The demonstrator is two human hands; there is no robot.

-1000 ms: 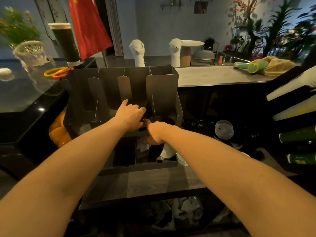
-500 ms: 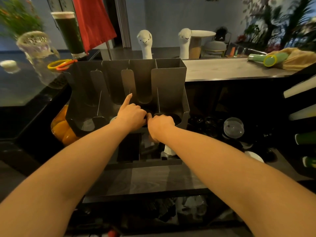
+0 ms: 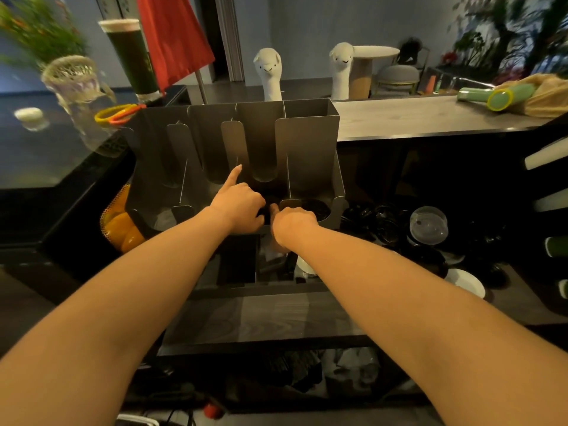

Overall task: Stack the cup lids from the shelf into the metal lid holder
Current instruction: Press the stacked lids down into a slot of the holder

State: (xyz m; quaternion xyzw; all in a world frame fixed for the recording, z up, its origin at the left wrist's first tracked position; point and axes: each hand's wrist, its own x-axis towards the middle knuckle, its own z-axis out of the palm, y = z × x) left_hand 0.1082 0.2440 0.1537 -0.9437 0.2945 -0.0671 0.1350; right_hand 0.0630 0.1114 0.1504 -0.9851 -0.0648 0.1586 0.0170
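The metal lid holder stands in the middle with several upright slots. A stack of black lids lies in its rightmost slot. My left hand is at the front of the slot beside it, index finger pointing up and the other fingers curled round a dark lid. My right hand is curled against the same lid from the right, thumb up, its fingertips hidden below the holder's front lip. The lid itself is mostly hidden in shadow.
Loose black lids, a clear dome lid and a white lid lie on the shelf to the right. A net bag of oranges sits left of the holder. Behind are a glass jug, a dark drink and a counter.
My left index finger has straightened upward. Both hands have stayed together at the holder's front, and the view has drawn slightly closer to the holder.
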